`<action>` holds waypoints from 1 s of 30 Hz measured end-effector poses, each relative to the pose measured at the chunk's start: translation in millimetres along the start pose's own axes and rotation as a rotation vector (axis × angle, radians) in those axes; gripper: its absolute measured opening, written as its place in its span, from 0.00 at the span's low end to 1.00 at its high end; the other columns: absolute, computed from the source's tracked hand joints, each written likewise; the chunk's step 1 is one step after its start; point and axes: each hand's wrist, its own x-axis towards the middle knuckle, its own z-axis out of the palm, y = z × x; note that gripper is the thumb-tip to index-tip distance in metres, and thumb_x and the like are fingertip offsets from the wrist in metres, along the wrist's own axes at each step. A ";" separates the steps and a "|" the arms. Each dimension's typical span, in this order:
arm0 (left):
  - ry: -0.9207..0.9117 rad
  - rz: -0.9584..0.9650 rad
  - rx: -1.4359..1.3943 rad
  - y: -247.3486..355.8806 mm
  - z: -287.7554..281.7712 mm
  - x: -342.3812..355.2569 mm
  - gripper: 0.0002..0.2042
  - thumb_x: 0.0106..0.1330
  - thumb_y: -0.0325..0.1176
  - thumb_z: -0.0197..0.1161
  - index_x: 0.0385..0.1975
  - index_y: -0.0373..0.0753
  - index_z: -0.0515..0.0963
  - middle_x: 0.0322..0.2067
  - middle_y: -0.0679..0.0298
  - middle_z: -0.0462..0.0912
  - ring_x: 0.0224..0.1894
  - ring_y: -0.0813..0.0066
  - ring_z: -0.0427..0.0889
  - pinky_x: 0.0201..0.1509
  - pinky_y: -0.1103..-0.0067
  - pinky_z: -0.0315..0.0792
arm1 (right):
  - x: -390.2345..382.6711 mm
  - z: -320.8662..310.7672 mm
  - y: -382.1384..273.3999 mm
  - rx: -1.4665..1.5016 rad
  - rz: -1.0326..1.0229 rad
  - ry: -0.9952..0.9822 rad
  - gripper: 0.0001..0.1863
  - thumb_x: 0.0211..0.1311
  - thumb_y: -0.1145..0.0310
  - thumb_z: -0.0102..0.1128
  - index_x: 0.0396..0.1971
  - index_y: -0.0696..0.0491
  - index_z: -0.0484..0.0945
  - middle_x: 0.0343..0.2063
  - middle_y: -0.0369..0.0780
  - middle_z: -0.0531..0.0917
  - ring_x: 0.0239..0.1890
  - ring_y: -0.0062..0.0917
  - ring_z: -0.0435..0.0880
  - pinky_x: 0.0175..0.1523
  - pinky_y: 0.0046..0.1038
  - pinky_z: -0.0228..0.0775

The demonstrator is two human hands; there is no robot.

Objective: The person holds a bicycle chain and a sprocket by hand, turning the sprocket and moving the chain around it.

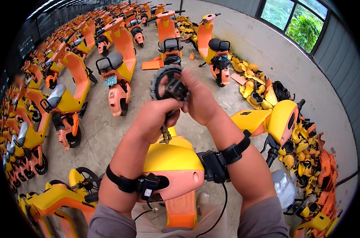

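Observation:
In front of me, above a scooter's yellow and pink front cover [170, 160], I hold up a round black part with a grey ridged rim [158, 81]; its exact kind is not plain. My left hand [160, 115] is closed on its lower side with thumb and bent fingers. My right hand [200, 97] grips its right side, fingers blurred at the top. A small brownish metal piece [165, 135] hangs below my left hand; what it is attached to is hidden. Black straps with small boxes [148, 185] sit round both my forearms.
Rows of orange and yellow scooters [118, 59] fill the left and back. Another yellow scooter head [281, 123] stands close at right. Along the right wall lies a heap of yellow and orange covers [301, 158]. An orange panel [152, 65] lies on the concrete floor [96, 135].

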 end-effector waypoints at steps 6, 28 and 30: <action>-0.056 -0.058 -0.088 1.7 -4.9 0.7 0.12 0.61 0.24 0.56 0.44 0.38 0.71 0.26 0.60 0.80 0.15 0.80 0.68 0.19 0.83 0.61 | 4.9 -9.1 6.8 -0.145 0.045 -0.040 0.31 0.69 0.39 0.51 0.51 0.53 0.75 0.34 0.34 0.84 0.23 0.10 0.78 0.16 0.12 0.60; 0.299 0.438 0.806 -22.3 -12.0 14.9 0.18 0.66 0.27 0.59 0.53 0.32 0.65 0.45 0.52 0.81 0.48 0.67 0.83 0.49 0.72 0.75 | 3.7 14.7 28.9 -0.275 -0.195 0.033 0.72 0.41 0.39 0.80 0.71 0.56 0.34 0.62 0.51 0.65 0.64 0.35 0.68 0.67 0.32 0.62; 0.298 0.435 0.803 -23.3 -10.0 15.2 0.19 0.66 0.27 0.60 0.54 0.31 0.65 0.44 0.52 0.82 0.47 0.67 0.83 0.50 0.73 0.75 | 2.8 15.7 30.1 -0.362 -0.255 0.091 0.70 0.42 0.41 0.80 0.71 0.56 0.37 0.61 0.52 0.65 0.63 0.35 0.69 0.66 0.33 0.63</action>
